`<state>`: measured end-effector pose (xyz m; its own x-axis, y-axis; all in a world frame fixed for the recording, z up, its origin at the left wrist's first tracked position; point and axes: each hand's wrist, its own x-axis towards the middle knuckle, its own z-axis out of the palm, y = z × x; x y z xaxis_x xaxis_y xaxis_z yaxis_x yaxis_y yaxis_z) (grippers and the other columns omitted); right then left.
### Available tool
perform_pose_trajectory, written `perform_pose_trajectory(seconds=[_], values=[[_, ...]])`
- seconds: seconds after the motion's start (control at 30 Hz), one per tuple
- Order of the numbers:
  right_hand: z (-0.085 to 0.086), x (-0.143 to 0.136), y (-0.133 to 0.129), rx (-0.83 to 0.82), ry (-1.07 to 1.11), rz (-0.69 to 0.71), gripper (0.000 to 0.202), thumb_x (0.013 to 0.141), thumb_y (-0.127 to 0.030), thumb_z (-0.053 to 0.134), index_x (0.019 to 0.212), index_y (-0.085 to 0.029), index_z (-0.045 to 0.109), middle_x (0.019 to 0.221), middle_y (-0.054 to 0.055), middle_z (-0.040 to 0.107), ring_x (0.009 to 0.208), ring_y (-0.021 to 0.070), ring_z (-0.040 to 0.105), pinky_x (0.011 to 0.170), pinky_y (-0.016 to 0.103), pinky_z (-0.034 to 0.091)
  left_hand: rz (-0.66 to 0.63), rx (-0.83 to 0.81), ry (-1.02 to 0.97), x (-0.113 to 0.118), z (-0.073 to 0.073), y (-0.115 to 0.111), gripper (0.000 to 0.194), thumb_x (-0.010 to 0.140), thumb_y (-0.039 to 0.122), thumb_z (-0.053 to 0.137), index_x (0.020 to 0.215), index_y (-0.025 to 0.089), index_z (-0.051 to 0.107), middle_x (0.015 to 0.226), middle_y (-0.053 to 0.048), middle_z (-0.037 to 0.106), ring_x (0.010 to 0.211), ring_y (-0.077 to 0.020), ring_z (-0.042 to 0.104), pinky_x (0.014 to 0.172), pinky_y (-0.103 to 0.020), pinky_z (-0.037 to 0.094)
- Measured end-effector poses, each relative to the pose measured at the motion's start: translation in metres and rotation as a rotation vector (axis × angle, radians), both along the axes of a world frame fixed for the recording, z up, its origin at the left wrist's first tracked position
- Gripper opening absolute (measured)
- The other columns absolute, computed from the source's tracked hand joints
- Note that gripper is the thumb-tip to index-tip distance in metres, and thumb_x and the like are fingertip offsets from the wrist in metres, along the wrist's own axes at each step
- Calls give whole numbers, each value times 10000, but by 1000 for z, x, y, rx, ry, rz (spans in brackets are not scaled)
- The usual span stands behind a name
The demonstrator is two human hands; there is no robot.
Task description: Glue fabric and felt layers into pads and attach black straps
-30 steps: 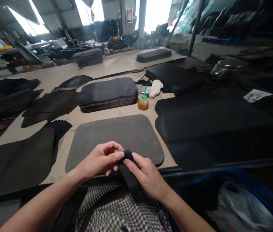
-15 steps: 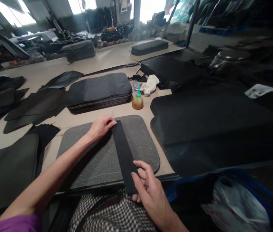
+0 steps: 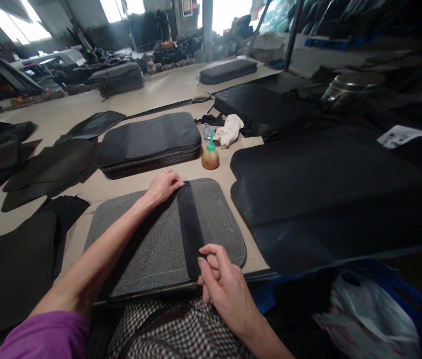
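Note:
A long black strip (image 3: 190,224) of flat material lies across a grey speckled panel (image 3: 147,249) with rounded corners, running from its far edge to its near edge. At the strip's far end, my left hand (image 3: 164,186) is closed, its fingertips pinching the end at the panel's edge. My right hand (image 3: 224,284) is closed at the strip's near end, with thumb and curled fingers at its right edge. Part of the panel is hidden beneath my left forearm.
Behind the panel is a stack of black panels (image 3: 151,137). Beside it stand a squeeze bottle (image 3: 210,157) with a green nozzle and a crumpled white cloth (image 3: 229,131). Large black sheets (image 3: 326,199) cover the right side; dark pieces (image 3: 54,164) lie at left.
The strip has come down flat along the panel, and its near end has moved back from beyond the near edge. Both hands have shifted slightly away from me with it.

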<state>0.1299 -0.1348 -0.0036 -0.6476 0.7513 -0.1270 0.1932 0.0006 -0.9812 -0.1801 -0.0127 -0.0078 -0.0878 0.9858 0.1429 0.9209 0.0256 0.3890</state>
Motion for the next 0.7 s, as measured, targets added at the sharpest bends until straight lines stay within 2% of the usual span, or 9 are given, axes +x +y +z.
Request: perform_pose_trajectory(seconds=[0.1,0.2,0.3,0.37,0.43,0.57,0.7], values=[[3,0,0,13,-19,6,230,1095,-398,411,1192,-212,505,648,-58,619,505,123,629,603,247,534,-7,4,23,1,-2,0,193,956,348,685,851,186,688,895,-48,628,761,-190,558,714,-313,415],[7,1,1,45,-62,-4,195,1088,-367,422,1174,-216,509,623,-64,625,513,130,644,638,255,538,-7,55,130,6,-2,-3,126,947,307,690,919,185,681,962,-66,639,824,-206,568,727,-320,432],[11,1,2,61,-105,-15,154,1070,-351,460,1143,-222,501,635,-67,650,502,123,647,629,249,522,-35,82,214,14,-2,-5,96,973,268,638,966,183,682,1031,-95,651,1014,-257,555,877,-377,438],[10,1,3,60,-127,-22,144,1058,-354,483,1123,-226,493,648,-69,667,490,116,644,610,240,508,-62,72,272,20,-3,-7,171,1018,256,550,953,180,689,1020,-103,662,1092,-278,518,970,-425,398],[9,1,3,59,-142,-34,141,1051,-363,498,1095,-229,491,648,-70,675,476,111,639,599,233,500,-86,68,351,24,-2,-10,255,1051,242,470,944,178,694,978,-99,670,1085,-274,506,990,-440,372],[9,0,-1,82,-153,-43,141,1045,-368,507,1053,-228,495,637,-69,674,483,108,647,614,226,499,-84,31,402,32,2,-24,286,1068,316,487,962,162,703,989,-109,695,1111,-277,515,982,-434,356],[9,-2,-5,131,-190,-20,126,1046,-349,488,1056,-223,494,653,-65,676,462,107,634,595,227,479,-57,34,436,39,5,-39,334,1069,403,498,1086,139,703,1070,-149,726,1152,-304,532,984,-438,360]])
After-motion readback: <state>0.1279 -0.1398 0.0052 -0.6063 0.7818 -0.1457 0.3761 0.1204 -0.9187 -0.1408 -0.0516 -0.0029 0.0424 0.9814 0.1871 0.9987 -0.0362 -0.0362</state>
